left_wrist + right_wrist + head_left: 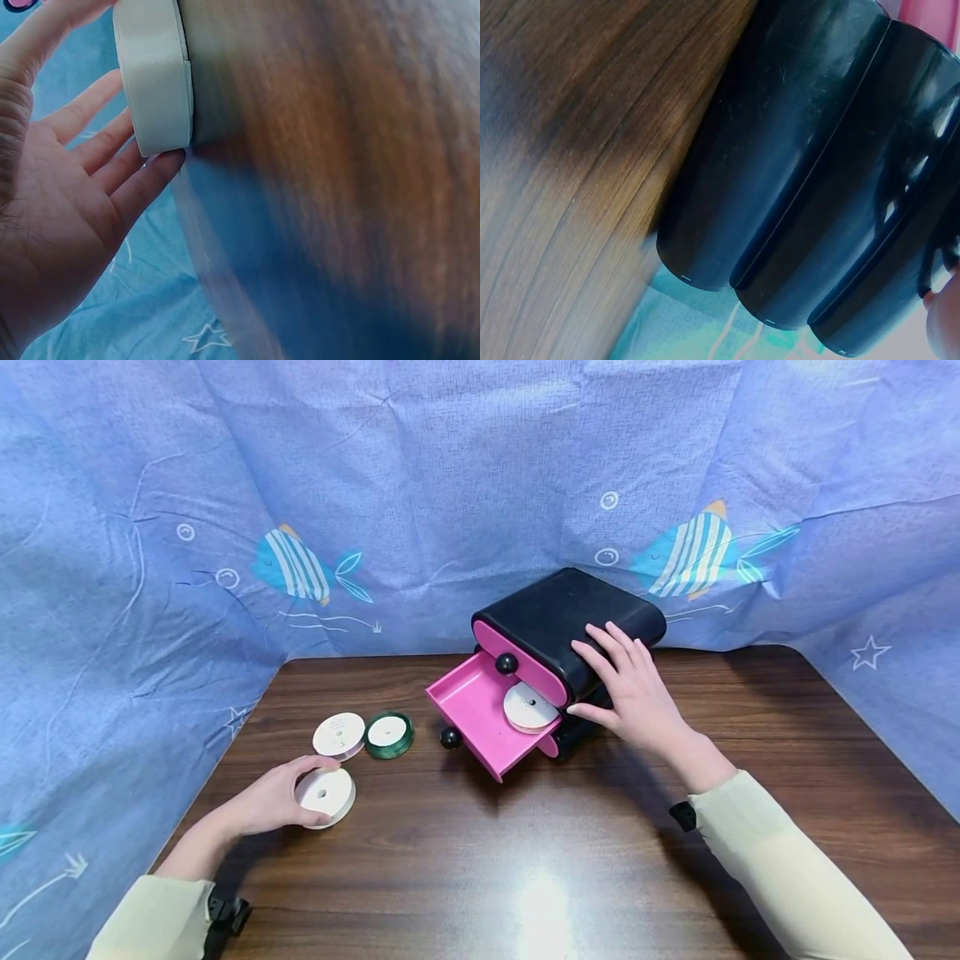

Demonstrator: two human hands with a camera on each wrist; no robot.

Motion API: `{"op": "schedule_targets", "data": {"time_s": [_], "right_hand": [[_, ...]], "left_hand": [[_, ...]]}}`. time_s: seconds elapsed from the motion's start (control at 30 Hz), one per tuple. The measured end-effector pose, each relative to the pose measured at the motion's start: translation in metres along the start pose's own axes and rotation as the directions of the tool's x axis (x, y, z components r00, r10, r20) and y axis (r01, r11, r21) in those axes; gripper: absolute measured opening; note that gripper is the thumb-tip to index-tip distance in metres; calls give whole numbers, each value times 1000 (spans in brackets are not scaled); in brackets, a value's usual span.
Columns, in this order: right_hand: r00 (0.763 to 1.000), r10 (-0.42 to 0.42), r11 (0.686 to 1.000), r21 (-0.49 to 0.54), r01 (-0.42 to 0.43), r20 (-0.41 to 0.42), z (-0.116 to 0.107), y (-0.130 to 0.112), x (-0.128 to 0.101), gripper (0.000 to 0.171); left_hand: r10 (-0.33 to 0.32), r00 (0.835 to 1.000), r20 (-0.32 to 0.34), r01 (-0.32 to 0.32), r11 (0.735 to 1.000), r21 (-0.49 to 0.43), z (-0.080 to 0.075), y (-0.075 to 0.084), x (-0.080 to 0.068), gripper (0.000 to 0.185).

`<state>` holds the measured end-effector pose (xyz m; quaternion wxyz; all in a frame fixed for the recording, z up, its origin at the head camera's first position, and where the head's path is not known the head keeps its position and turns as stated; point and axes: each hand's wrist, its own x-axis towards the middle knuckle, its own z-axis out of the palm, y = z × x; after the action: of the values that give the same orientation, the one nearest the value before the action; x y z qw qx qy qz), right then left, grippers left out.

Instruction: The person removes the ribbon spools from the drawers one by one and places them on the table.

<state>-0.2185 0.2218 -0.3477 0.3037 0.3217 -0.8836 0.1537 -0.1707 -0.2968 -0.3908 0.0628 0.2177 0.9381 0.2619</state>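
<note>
My left hand (272, 795) grips a white ribbon spool (334, 797) at the table's left, thumb on the near side and fingers on the far side. In the left wrist view, pale ribbon (156, 90) shows along the spool's edge. My right hand (636, 700) rests with spread, fairly straight fingers on the right side of a black organizer (558, 618) with pink drawer fronts. One pink drawer (480, 706) is pulled out toward the front left, and a white spool (527, 708) lies in it. In the right wrist view, the organizer's rounded black sides (802, 165) fill the middle.
A white spool (337, 732) and a green ribbon spool (388, 734) lie side by side just beyond my left hand. Black round knobs (450, 737) stick out from the drawers. A blue fish-print cloth (420, 510) hangs behind the brown wooden table (420, 877).
</note>
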Motion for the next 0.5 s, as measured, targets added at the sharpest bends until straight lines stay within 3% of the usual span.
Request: {"op": "schedule_targets", "data": {"time_s": [0.2,0.4,0.5], "right_hand": [[1000,-2,1000,5,2,-1,0,0,-1,84],[1000,-8,1000,2,8,-8,1,1,-1,84],[1000,-8,1000,3,8,-10,1,1,-1,84]], "left_hand": [[1,1000,-9,-1,1000,-2,-2,3,0,75],[32,998,-44,-37,993,-112,-11,6,2,67],[34,997,-68,-43,991,-126,-19,9,5,66]]}}
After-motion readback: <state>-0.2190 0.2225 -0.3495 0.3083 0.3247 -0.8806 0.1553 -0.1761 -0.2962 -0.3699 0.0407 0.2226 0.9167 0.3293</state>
